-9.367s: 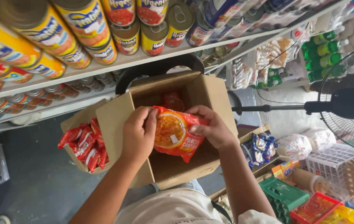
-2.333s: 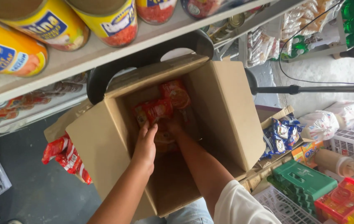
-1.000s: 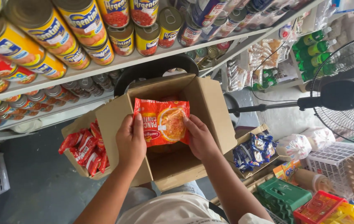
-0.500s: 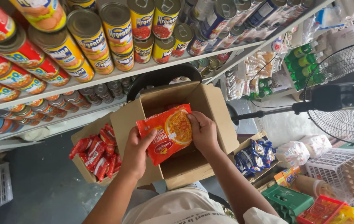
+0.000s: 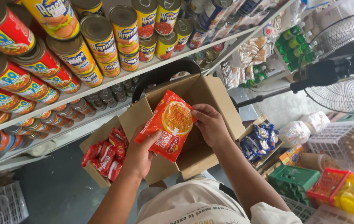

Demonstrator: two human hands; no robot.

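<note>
The person is holding a red noodle packet [image 5: 166, 124] above an open cardboard box [image 5: 222, 103]. The left hand [image 5: 139, 155] is gripping the packet's bottom corner. The right hand [image 5: 210, 124] is pinching its right edge. The packet is sitting tilted between both hands.

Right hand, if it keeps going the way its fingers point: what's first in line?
The right hand already grips the orange noodle packet; its fingers point left across the cardboard box. Past the packet, probably the left hand; depth unclear.
</note>
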